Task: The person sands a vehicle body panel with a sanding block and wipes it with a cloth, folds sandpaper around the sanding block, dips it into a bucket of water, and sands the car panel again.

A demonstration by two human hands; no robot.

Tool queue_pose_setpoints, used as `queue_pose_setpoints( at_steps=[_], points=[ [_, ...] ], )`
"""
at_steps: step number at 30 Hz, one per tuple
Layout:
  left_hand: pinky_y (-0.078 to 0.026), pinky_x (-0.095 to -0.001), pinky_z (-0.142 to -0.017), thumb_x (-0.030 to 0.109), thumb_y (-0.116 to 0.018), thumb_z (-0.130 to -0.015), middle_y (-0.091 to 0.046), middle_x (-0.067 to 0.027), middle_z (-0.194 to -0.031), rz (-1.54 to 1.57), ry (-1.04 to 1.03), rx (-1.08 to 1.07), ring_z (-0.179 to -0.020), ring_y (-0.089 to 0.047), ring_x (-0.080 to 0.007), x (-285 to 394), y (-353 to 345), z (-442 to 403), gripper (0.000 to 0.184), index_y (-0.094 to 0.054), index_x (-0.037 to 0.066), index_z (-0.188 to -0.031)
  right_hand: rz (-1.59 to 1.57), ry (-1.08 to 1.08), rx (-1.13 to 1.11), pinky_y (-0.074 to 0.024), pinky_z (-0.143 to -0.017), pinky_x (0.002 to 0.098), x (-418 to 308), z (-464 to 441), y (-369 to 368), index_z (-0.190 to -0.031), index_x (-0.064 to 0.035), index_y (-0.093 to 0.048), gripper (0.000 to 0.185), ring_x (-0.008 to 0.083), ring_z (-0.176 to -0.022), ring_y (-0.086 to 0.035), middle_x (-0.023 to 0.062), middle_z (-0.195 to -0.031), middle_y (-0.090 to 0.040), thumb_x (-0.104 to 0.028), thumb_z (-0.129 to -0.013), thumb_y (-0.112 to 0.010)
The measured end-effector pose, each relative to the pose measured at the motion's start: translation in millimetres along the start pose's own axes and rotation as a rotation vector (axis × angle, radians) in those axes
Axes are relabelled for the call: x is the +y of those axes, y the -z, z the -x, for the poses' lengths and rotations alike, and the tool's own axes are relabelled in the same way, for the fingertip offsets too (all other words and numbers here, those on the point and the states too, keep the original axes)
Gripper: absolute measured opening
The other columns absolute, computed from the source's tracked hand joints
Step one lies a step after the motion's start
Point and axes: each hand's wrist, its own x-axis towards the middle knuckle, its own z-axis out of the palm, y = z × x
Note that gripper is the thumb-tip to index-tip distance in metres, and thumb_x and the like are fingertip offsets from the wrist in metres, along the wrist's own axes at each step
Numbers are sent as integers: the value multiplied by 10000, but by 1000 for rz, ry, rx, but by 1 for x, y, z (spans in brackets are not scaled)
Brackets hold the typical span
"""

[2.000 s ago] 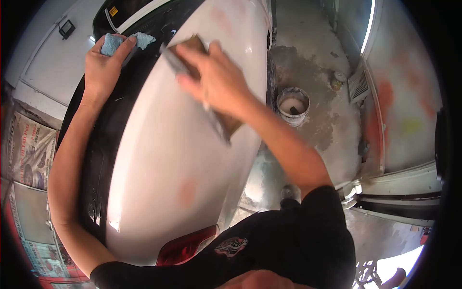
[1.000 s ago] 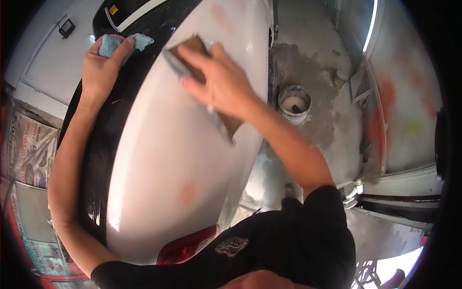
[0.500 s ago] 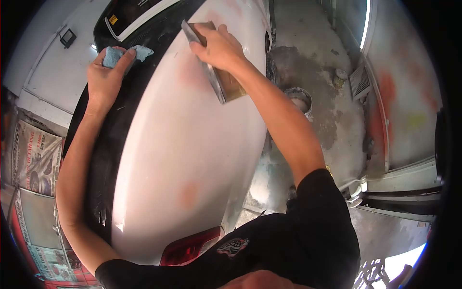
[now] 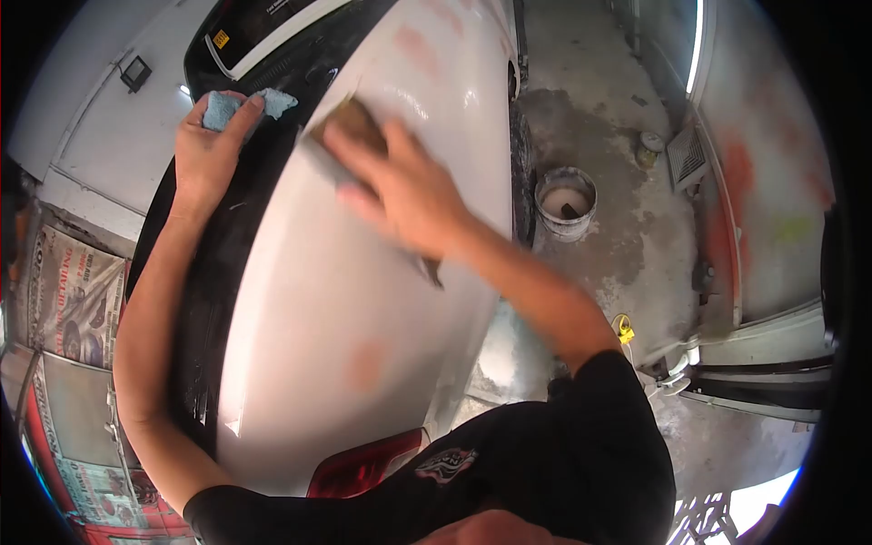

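My left hand is closed on a light blue cloth over the dark part of the car, and a loose end of the cloth sticks out past the thumb. Blurred by motion, my right hand grips a long brown and grey sanding block. The block lies against the white car panel near its curved left edge; the hand covers its middle. Faint reddish patches mark the panel, one lower down. A red tail light sits at the panel's near end.
On the wet floor right of the car stands a bucket of cloudy liquid with a dark object in it. Beyond are a small can and a vent grille. A yellow object lies by my right arm. Printed banners hang at left.
Since half a second ago, my right hand and the sanding block have moved down and left across the panel. My left hand still holds the cloth. The view has shifted slightly.
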Motion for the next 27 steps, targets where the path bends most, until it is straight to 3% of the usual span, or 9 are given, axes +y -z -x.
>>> queue_pose_setpoints(
  at_steps=[2,7,10,12,15,19,21,25,27],
  points=[
    [-436,-216,-664,295,-836,-923,-663,54,-813,1,20,-8,-729,-543,-39,-4,2,2,272,-753,42,-978,-53,181,72,-566,-926,520,-7,34,-5,-1512,-251,-547,630,421,-1174,-601,229,-1305,-521,-347,-919,-734],
    [-429,-214,-658,282,-833,-927,-668,50,-820,-62,0,-8,-734,-544,-33,8,1,4,259,-753,41,-979,-206,-383,-12,-544,-975,501,87,-90,5,-1498,-256,-560,608,409,-1213,-601,241,-1338,-531,-326,-918,-727],
    [-432,-213,-662,270,-828,-930,-673,47,-829,-46,48,-17,-738,-543,-33,6,1,1,247,-755,41,-986,-67,-264,-18,-533,-1009,465,54,-71,5,-1527,-252,-543,608,436,-1230,-585,234,-1300,-524,-340,-954,-726],
    [-450,-222,-666,271,-820,-928,-682,24,-816,-10,19,-17,-733,-556,-44,3,0,-1,265,-740,25,-986,62,-18,36,-516,-1046,477,-3,0,-6,-1533,-263,-533,620,459,-1298,-539,249,-1403,-474,-295,-947,-734],
    [-456,-222,-667,269,-821,-926,-687,15,-815,38,14,-31,-727,-562,-46,-4,1,1,275,-733,15,-986,-81,34,3,-537,-985,554,6,24,-6,-1519,-232,-522,641,499,-1214,-565,290,-1348,-483,-314,-919,-731],
    [-427,-213,-656,250,-815,-937,-670,40,-819,-4,54,-18,-730,-536,-33,8,1,6,239,-742,29,-987,-261,-409,-52,-558,-944,491,84,-91,7,-1521,-267,-543,625,401,-1141,-628,230,-1329,-534,-308,-924,-725],
    [-411,-212,-651,243,-813,-941,-659,54,-820,-3,60,-18,-730,-520,-27,16,1,3,223,-745,36,-990,-64,-207,17,-538,-981,500,74,-82,0,-1500,-278,-561,598,433,-1189,-602,244,-1356,-527,-312,-927,-726],
    [-395,-215,-631,252,-818,-935,-641,60,-797,33,53,-41,-705,-500,-26,-5,2,-1,236,-739,34,-981,-122,221,19,-439,-1137,475,-2,34,-3,-1524,-292,-553,653,453,-1328,-510,237,-1467,-447,-258,-911,-774],
    [-373,-220,-591,258,-822,-929,-612,60,-748,38,37,-29,-659,-473,-30,-3,0,-1,251,-734,24,-958,-228,63,-13,-468,-1091,468,36,22,-9,-1522,-266,-558,639,435,-1282,-531,239,-1412,-486,-264,-917,-763]
  ],
)
